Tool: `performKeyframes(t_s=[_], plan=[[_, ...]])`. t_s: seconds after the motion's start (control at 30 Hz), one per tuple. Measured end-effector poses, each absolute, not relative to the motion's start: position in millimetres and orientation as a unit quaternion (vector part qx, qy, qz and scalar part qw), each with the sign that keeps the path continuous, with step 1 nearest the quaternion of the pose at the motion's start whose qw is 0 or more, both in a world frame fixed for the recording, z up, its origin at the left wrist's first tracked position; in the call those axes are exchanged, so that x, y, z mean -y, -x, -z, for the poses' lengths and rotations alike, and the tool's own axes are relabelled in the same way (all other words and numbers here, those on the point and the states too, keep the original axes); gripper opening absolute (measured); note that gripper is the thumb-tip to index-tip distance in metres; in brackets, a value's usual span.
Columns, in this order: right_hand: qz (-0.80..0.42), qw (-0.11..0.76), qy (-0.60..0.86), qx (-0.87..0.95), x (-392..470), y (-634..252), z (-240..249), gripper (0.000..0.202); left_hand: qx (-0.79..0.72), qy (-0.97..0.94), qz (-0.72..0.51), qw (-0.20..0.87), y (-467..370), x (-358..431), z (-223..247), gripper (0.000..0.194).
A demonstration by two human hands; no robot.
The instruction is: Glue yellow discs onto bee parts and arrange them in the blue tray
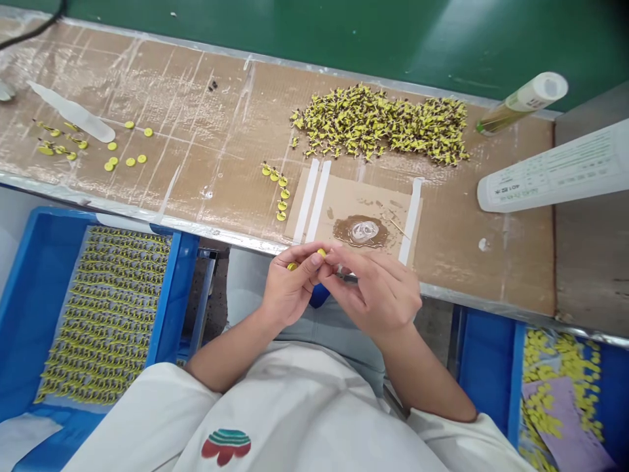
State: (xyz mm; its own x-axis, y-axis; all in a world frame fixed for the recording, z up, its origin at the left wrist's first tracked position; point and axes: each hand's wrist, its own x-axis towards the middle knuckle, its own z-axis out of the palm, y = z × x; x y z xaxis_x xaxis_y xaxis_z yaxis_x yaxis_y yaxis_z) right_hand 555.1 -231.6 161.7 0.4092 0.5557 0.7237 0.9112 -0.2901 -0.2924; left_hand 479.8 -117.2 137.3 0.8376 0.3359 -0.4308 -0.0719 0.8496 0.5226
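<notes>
Disc (321, 252) of bright yellow is pinched at the thumb and fingertips of the left hand (289, 288), over the near edge of the desk (226, 137); a second yellow piece (291, 266) shows among that hand's fingers. The right hand (381, 288) meets the left, its fingers drawn narrow just beside the disc; whether they grip anything is hidden. Just beyond the hands lies a cardboard sheet (344, 196) with white strips, bearing a wet brown patch (344, 229) and a thin stick (399, 226). To its left stands a curved row of yellow pieces with dark tops (285, 194); behind it spreads a large yellow-and-dark pile (383, 124). Two bottles, one slim (523, 103) and one larger (550, 170), stand right. Blue bins flank the person: the left bin (164, 295) holds rows of pieces, the right bin (491, 367) loose yellow ones.
</notes>
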Motion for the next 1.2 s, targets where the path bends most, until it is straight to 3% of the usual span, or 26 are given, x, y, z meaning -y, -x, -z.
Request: performKeyframes(t_s=[0.13,0.27,0.43,0.53,0.73,0.83,1.03,1.2], plan=[[0.168,0.345,0.761,0.522,236.6,-567.6,-175.6,0.034,-0.306,-0.231,-0.108,0.917,-481.9,110.4,-136.3,0.023],[0.228,0.373,0.825,0.357,233.5,-632.3,-168.6,0.011,-0.321,-0.21,-0.111,0.917,-484.8,100.9,-139.5,0.014],[0.109,0.294,0.884,0.347,218.7,-738.9,-122.8,0.04,-0.326,-0.216,-0.1,0.915,-486.4,95.2,-142.5,0.013],[0.081,0.259,0.891,0.365,214.0,-769.9,-100.5,0.045,-0.333,-0.223,-0.096,0.911,-485.6,93.1,-141.3,0.019],[0.118,0.184,0.879,0.425,213.9,-768.9,-94.4,0.026,-0.339,-0.224,-0.095,0.909,-484.3,89.0,-137.3,0.021],[0.131,0.139,0.887,0.42,219.6,-763.1,-107.4,0.025,-0.33,-0.223,-0.096,0.912,-484.5,88.1,-136.4,0.019],[0.111,0.176,0.872,0.444,257.7,-768.2,-135.7,0.016,-0.305,-0.23,-0.092,0.92,-484.2,88.2,-135.0,0.018],[0.06,0.124,0.867,0.479,278.4,-765.3,-128.9,0.005,-0.312,-0.229,-0.103,0.916,-485.7,91.0,-134.6,0.019]])
